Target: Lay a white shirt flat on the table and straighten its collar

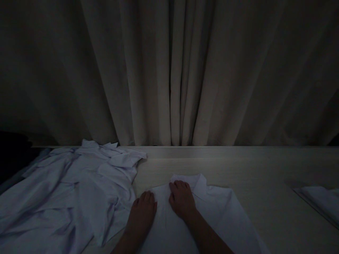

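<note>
Dim table [265, 169] before curtains [169, 70]. Left hand [143, 211] and right hand [181, 199] lie flat, fingers spread, gripping nothing, on a folded white shirt [217, 211] at the near edge; crumpled shirts [66, 190] lie left.

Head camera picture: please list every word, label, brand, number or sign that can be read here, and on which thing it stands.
There are none to read. The white shirt under the left hand and the right hand, the crumpled shirts, the folded cloth, the table and the curtain show no print or label; the picture is very dark.
</note>
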`<state>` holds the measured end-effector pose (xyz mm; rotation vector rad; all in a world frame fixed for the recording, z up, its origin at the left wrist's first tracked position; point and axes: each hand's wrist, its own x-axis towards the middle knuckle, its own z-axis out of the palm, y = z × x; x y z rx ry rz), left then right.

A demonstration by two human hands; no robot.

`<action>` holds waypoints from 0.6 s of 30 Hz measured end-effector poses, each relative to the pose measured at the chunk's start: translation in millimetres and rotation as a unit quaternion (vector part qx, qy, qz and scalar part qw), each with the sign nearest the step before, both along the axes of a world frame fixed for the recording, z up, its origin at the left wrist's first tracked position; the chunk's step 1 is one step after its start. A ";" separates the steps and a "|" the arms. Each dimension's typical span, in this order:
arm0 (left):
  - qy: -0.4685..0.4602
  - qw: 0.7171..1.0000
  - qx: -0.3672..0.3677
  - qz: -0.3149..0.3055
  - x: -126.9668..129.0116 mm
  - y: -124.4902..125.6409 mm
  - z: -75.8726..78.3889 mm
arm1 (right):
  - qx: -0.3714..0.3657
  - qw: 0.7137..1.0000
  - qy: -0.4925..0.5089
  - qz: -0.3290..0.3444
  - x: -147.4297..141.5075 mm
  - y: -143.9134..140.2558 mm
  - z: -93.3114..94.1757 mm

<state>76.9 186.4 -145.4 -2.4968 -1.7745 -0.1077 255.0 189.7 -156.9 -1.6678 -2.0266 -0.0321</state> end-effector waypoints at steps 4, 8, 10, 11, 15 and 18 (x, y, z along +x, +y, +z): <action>0.026 1.000 -0.014 0.007 3.6 -4.2 1.5 | -0.001 1.000 -0.003 -0.004 -0.5 -2.1 0.8; 0.060 0.998 0.011 0.000 7.2 -3.4 2.5 | 0.001 1.000 -0.011 -0.004 0.2 -2.1 -0.8; 0.081 0.997 0.016 -0.001 10.4 -1.5 5.4 | -0.004 1.000 -0.028 -0.001 -2.1 1.3 -0.1; 0.091 0.996 0.016 0.001 11.6 -1.6 8.3 | -0.009 0.999 -0.039 0.001 -4.2 3.0 1.8; 0.034 0.999 0.036 0.016 -0.1 -25.0 24.3 | 0.011 0.999 -0.036 0.010 -8.4 -11.9 21.1; -0.097 0.995 0.025 0.013 -35.0 -77.3 31.3 | 0.055 0.998 0.034 -0.027 12.9 -74.8 33.2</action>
